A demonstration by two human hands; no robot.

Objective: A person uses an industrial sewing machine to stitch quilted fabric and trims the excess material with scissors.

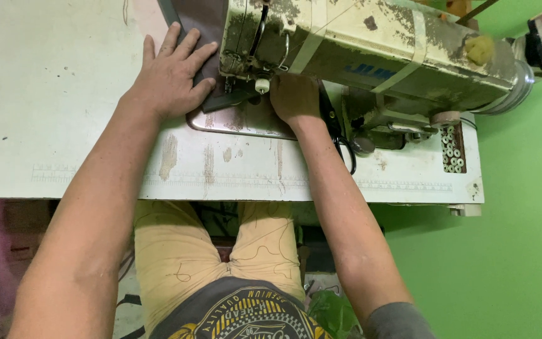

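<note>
— Where is the dark fabric (199, 25)?
— On the bench (64, 94), under the sewing machine (371, 50); the left hand (174, 78) presses it flat, fingers spread.
— The right hand (294, 97)?
— Beside the needle, fingers curled under; grip unclear.

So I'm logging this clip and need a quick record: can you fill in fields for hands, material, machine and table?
left hand: flat on dark fabric, fingers spread
right hand: under the sewing machine head, near the needle area; grip cannot be told
machine: worn, cream-coloured, industrial
metal plate: set in table below the needle
table: white, scuffed, ruler marks along front edge
scissors: beside right wrist
</note>
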